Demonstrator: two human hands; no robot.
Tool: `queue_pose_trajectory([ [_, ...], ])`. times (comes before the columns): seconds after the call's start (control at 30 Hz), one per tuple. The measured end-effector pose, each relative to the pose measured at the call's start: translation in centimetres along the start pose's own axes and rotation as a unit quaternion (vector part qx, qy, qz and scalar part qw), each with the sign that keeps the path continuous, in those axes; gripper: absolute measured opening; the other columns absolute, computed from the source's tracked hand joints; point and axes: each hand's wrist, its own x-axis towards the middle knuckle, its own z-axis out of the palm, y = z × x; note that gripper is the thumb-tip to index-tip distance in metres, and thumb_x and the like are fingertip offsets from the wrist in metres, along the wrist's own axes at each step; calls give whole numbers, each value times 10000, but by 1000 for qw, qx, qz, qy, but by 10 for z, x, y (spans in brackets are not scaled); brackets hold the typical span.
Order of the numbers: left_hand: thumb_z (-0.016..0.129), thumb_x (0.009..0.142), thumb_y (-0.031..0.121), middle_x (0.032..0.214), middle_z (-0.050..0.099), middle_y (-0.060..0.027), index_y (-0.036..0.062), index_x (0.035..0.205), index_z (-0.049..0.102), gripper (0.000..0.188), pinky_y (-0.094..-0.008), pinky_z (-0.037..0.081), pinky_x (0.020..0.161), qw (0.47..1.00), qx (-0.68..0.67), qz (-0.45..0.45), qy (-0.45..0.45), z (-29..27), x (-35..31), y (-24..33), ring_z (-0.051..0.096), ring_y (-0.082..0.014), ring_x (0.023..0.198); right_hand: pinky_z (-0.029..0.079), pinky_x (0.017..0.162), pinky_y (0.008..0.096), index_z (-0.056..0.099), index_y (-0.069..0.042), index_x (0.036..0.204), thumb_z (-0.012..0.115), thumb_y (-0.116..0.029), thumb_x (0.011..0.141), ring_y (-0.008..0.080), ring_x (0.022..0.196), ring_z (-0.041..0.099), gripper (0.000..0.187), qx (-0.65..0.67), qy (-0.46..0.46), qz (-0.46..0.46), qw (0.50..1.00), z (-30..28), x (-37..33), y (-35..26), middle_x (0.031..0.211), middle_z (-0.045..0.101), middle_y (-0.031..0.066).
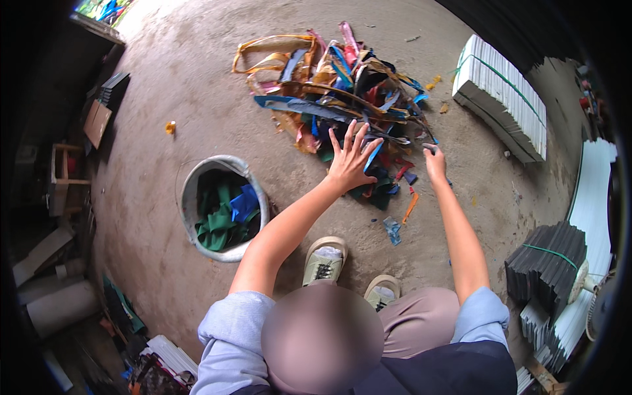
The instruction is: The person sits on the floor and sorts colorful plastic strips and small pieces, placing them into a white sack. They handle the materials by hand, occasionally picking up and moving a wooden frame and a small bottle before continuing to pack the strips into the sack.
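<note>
Bucket (pixel 237 255) with green scraps (pixel 217 220) and blue piece (pixel 245 203) inside

Stands on the floor (pixel 164 72), left of the scrap pile (pixel 329 105). Left hand (pixel 349 166) over the pile, fingers wide; right hand (pixel 435 164) by its right edge, fingers bent, cannot tell whether gripping.

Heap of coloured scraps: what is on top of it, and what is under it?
A long blue-grey strip lies on top of the heap. In this view, the spread left hand blocks part of the near side. Whatever lies beneath the surface scraps is covered.
</note>
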Motion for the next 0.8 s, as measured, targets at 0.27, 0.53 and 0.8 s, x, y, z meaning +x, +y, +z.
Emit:
queue_pose_trajectory([
  [0.27,755,548,460,1470,38,-102,341,1212,485,727,-773,169,880,979,181,24,-89,36,72,9,-16,-461,1317,450,802,329,606,-78,1012,544,-170,816,236,915,611,225,53,-1,-3,999,-13,-11,2,959,641,119],
  [0.53,714,622,218,1200,403,-109,178,989,563,398,-567,433,859,978,177,109,19,60,71,-18,200,-495,1252,448,796,325,599,-52,1011,537,-165,822,236,894,611,229,86,13,-7,996,-14,-8,19,946,641,120],
  [0.8,561,707,47,1034,468,-81,121,1043,515,347,-319,532,681,984,118,113,68,-7,77,-50,483,-255,974,444,801,331,601,-62,1015,522,-152,833,246,917,600,218,82,16,-24,996,-28,-6,-14,964,630,130],
])
